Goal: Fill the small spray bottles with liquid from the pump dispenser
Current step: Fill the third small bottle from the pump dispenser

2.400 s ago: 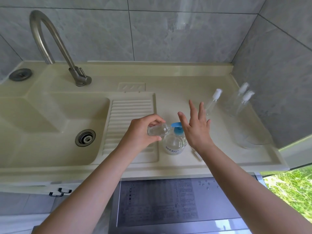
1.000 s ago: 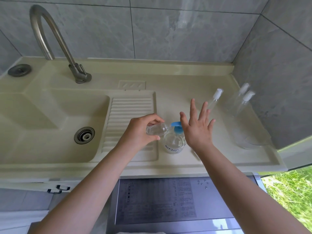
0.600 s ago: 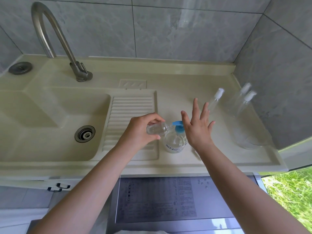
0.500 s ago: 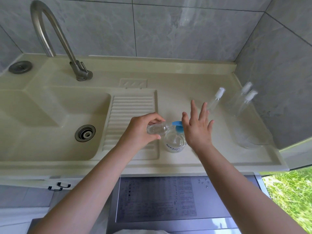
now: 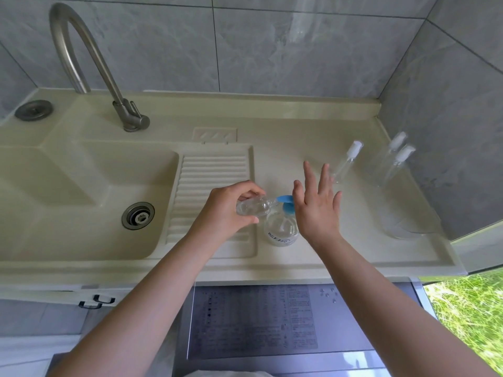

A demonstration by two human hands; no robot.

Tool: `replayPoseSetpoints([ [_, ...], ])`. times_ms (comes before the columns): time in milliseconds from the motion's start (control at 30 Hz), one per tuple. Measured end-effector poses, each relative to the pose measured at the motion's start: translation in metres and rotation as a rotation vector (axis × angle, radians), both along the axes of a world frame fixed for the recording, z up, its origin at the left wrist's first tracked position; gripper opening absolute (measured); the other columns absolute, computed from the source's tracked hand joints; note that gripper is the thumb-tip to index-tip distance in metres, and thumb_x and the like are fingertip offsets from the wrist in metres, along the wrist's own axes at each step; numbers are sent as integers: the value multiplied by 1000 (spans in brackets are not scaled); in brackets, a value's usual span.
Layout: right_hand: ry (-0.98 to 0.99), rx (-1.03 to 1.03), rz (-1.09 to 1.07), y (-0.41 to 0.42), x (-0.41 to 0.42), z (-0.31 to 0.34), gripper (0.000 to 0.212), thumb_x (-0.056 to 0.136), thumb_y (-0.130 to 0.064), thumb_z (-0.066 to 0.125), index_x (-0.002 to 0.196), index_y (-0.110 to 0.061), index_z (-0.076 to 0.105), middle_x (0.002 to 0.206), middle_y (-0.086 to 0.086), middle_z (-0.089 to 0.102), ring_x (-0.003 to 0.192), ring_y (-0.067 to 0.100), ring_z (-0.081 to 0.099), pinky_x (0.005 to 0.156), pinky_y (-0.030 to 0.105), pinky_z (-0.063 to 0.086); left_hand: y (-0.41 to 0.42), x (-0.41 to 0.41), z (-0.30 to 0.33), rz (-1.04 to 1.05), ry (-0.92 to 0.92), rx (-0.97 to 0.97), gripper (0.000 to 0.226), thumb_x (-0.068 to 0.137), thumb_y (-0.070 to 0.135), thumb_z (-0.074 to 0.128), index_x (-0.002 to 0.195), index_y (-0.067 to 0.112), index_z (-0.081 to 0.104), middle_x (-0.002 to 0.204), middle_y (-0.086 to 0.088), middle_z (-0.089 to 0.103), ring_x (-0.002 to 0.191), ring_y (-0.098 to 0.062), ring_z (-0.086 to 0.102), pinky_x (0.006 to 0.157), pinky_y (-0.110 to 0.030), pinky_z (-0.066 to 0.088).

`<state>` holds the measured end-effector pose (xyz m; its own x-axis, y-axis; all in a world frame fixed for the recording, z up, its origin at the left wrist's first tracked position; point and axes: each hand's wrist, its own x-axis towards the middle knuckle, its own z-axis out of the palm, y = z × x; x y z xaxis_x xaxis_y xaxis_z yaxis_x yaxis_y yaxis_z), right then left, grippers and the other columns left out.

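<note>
My left hand grips a small clear spray bottle tilted on its side, its open neck at the blue nozzle of the pump dispenser. The dispenser is a round clear bottle with a blue pump head, standing on the counter right of the washboard. My right hand sits over the pump head with fingers straight and spread, its palm edge on the pump. Three more capped clear spray bottles stand further right: one nearer the middle, two by the wall.
A cream sink basin with a drain lies left, a ribbed washboard beside it, and a steel tap behind. A clear bowl stands at the right near the tiled wall. A grey appliance top is below the counter.
My hands, the small bottle and the dispenser stay in the same arrangement. My right hand's fingers shift slightly over the pump, and the camera view moves a little.
</note>
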<state>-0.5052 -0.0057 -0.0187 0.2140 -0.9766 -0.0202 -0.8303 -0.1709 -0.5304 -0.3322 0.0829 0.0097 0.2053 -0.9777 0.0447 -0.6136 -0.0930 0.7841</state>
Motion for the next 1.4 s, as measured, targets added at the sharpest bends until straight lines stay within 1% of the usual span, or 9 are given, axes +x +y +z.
replayPoseSetpoints([
  [167,-48,77,24,-7,-5,2,75,92,-67,14,159,-35,12,167,7,-12,154,30,-6,120,63,-2,0,0,2,1,-5,7,52,62,7,90,104,30,70,94,20,70,95,11,59,80,4,35],
  [233,-76,79,10,-9,-6,4,68,99,-61,24,160,-35,6,167,9,-14,154,31,-4,119,59,-4,0,-1,2,-4,-4,7,52,62,8,89,105,30,70,95,19,70,94,12,59,80,4,34],
  [433,31,32,30,-4,-2,0,60,104,-47,21,160,-36,2,167,10,-14,154,32,-3,122,56,0,-2,0,2,-6,-6,1,52,62,7,89,105,29,70,95,19,70,95,9,60,80,4,34],
  [600,-26,57,37,-9,-5,-1,74,93,-67,9,159,-35,12,168,6,-10,154,30,-6,119,65,0,0,2,2,-4,1,12,52,62,6,89,104,30,70,97,18,71,95,10,60,81,4,35],
  [733,-42,66,23,-4,-5,4,67,97,-59,19,159,-38,6,167,8,-11,155,28,-3,121,61,-1,-1,0,4,-5,4,10,51,63,7,89,105,28,70,96,19,70,91,17,56,79,5,33],
  [867,21,34,10,0,-2,2,59,105,-48,25,159,-38,4,168,7,-11,155,30,-2,121,59,1,-2,0,0,-2,3,2,52,61,6,89,103,29,70,95,18,71,93,9,61,80,2,36],
  [1100,-69,92,5,-7,-6,10,69,102,-57,31,160,-35,0,167,9,-15,154,29,-7,119,59,-5,1,1,1,-5,-6,0,52,61,5,89,104,27,71,96,17,71,89,19,56,80,4,35],
  [1300,106,-18,42,-4,-2,6,62,104,-52,23,159,-37,-2,167,9,-14,155,31,-4,123,54,-1,1,0,1,-2,-6,9,51,61,6,89,103,28,71,95,18,70,90,18,56,79,5,34],
  [1400,85,9,58,-7,-4,8,66,103,-55,25,159,-35,-4,166,10,-16,154,31,-6,122,56,-3,2,2,2,-1,-6,13,51,61,4,89,104,27,71,96,16,71,91,15,57,79,5,33],
])
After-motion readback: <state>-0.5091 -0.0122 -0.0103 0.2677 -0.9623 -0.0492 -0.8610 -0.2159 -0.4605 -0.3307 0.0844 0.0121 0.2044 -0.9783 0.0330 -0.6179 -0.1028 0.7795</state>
